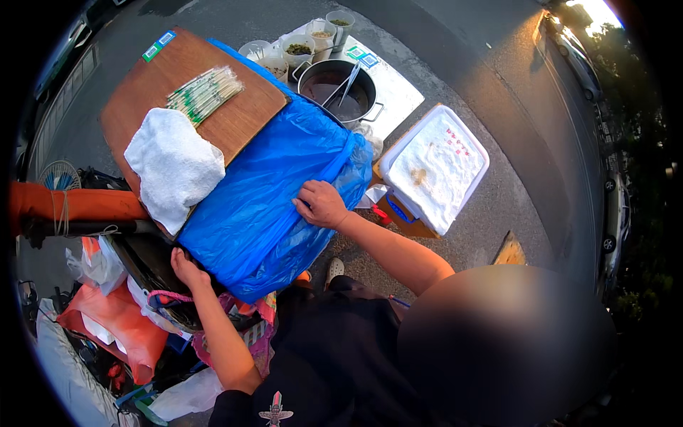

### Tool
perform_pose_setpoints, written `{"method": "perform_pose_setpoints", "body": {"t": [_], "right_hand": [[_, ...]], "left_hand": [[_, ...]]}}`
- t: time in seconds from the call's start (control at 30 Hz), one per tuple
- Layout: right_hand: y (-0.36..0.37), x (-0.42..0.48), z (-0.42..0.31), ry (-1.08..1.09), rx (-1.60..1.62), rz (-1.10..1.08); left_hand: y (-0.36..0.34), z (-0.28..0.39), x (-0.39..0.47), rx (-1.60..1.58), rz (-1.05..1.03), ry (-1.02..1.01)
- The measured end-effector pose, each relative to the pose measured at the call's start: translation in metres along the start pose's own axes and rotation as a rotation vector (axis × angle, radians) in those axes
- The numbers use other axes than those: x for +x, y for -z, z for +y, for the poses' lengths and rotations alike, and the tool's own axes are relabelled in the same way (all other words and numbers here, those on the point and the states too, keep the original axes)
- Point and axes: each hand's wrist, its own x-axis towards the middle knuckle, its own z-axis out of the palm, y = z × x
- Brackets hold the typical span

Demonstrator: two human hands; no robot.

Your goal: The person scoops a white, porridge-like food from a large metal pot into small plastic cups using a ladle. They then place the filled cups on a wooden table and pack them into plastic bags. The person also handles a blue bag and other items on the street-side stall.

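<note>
Blue plastic sheeting (277, 160) covers a surface in front of me. My right hand (320, 204) rests on it near its right side with the fingers curled, seemingly on a fold of the plastic. At the lower left corner of the sheeting, my left hand (188, 268) touches the edge beside a dark container; its fingertips are partly hidden. Beyond the sheeting lies a brown wooden board (240, 101), bearing a white towel (173, 163) and a packet of wrapped chopsticks (205, 96).
A large metal pot (368, 85) with utensils stands at the back beside several plastic tubs (299, 50). To the right is a white tub covered with a cloth (437, 165). An orange-wrapped pole (96, 207) and a red plastic bag (117, 325) are at left.
</note>
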Motion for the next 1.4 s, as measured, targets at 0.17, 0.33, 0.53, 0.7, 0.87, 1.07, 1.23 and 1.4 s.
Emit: {"method": "perform_pose_setpoints", "body": {"t": [0.17, 0.33, 0.53, 0.7, 0.87, 1.07, 1.23, 1.4], "right_hand": [[0.030, -0.055, -0.018, -0.047, 0.144, 0.225], [-0.042, -0.186, 0.021, -1.056, 0.535, 0.022], [-0.151, -0.216, 0.045, -1.572, 0.988, -0.109], [-0.183, -0.195, 0.018, -1.486, 0.622, -0.169], [-0.175, -0.207, 0.025, -1.514, 0.577, -0.264], [-0.122, -0.240, 0.025, -1.382, 0.543, -0.135], [-0.074, -0.268, 0.023, -1.421, 0.606, 0.033], [-0.011, -0.292, -0.013, -1.354, 1.021, 0.300]], "left_hand": [[0.014, -0.018, -0.081, 0.347, -0.177, -0.196], [0.038, -0.022, -0.146, 0.450, -0.111, -0.218], [0.033, -0.005, -0.215, 0.570, -0.205, -0.244], [0.047, -0.017, -0.274, 0.600, -0.316, -0.209], [0.036, -0.026, -0.304, 0.562, -0.346, -0.185], [0.023, -0.053, -0.293, 0.579, -0.642, -0.031], [-0.021, -0.075, -0.268, 0.628, -1.011, -0.008], [-0.085, -0.085, -0.249, 0.884, -1.344, -0.188]]}}
